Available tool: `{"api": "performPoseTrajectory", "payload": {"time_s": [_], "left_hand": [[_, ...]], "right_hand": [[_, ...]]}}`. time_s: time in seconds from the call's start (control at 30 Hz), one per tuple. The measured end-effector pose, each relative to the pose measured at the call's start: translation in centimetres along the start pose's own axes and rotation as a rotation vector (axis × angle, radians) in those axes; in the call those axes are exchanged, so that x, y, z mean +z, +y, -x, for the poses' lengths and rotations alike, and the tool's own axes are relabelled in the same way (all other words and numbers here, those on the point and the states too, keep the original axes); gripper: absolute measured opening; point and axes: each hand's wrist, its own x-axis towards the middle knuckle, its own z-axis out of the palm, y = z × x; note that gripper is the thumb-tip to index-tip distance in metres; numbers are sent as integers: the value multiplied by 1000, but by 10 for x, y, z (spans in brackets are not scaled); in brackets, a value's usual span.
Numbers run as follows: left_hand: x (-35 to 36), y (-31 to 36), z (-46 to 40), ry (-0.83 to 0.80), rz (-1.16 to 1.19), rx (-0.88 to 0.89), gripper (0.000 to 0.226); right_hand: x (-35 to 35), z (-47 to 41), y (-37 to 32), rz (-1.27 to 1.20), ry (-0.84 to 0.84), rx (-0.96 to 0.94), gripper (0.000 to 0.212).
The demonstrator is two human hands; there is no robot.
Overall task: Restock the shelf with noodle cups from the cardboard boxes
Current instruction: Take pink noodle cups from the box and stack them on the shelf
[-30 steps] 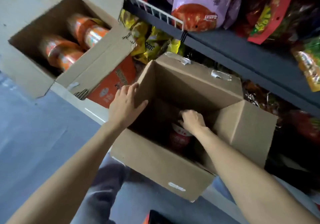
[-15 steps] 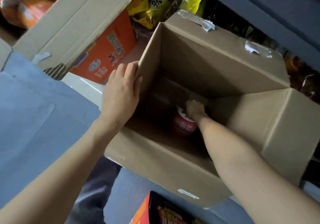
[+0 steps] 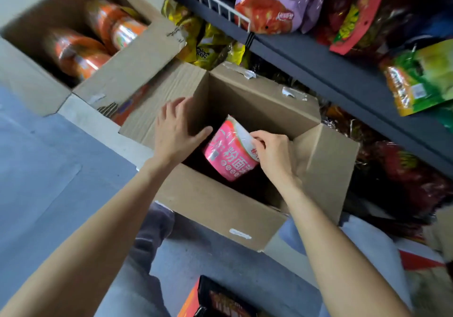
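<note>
Grey floor [image 3: 44, 169] runs along a dark shelf [image 3: 343, 81] hung with snack bags [image 3: 269, 5], and 2 open cardboard boxes sit at its foot. Restocking looks well under way but not finished: the near box [image 3: 215, 206] seems close to empty, with only 1 pink cup [image 3: 228, 152] visible and dark space below it, while the far box [image 3: 31, 86] holds at least 2 orange cups [image 3: 76, 51] not yet shelved. No pink cup can be made out on the shelf from here.

That cup is tilted, raised to about the level of the near box's opening. The right hand [image 3: 272, 154] pinches its upper rim, fingers curled over the lid edge on the cup's right side. The left hand [image 3: 174, 135] rests on the box's left wall, fingers spread, thumb reaching toward the cup, just short of touching as far as I can tell.
</note>
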Motion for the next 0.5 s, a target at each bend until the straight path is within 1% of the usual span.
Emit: {"api": "performPoseTrajectory", "payload": {"time_s": [0.03, 0.07, 0.1, 0.13, 0.17, 0.2, 0.23, 0.27, 0.33, 0.37, 0.43, 0.5], "left_hand": [[-10, 12, 7, -97, 84, -27, 96], [-22, 27, 16, -231, 207, -61, 106], [-36, 41, 26, -376, 373, -99, 116], [-48, 55, 36, -489, 548, -121, 119], [-59, 65, 47, -545, 697, -98, 113], [-68, 75, 59, -541, 771, -47, 98], [-78, 84, 71, -501, 788, 1, 87], [-86, 92, 83, -448, 801, 28, 83], [-102, 107, 106, -318, 851, 65, 88], [-110, 114, 118, -243, 883, 85, 89], [-126, 128, 136, -131, 957, 125, 84], [-136, 139, 149, -58, 982, 161, 87]], "right_hand": [[-24, 12, -11, -48, 81, -35, 20], [-48, 24, -22, -76, 153, -65, 19], [-71, 36, -33, -95, 213, -84, 19], [-93, 49, -44, -120, 261, -100, 18], [-113, 62, -53, -144, 302, -124, 18], [-132, 75, -62, -159, 332, -166, 19], [-149, 87, -70, -159, 352, -217, 19], [-164, 100, -77, -154, 369, -274, 19], [-189, 122, -86, -189, 410, -369, 19], [-199, 133, -89, -246, 431, -396, 18], [-212, 152, -93, -420, 462, -392, 20], [-219, 166, -98, -540, 491, -328, 36]]}}
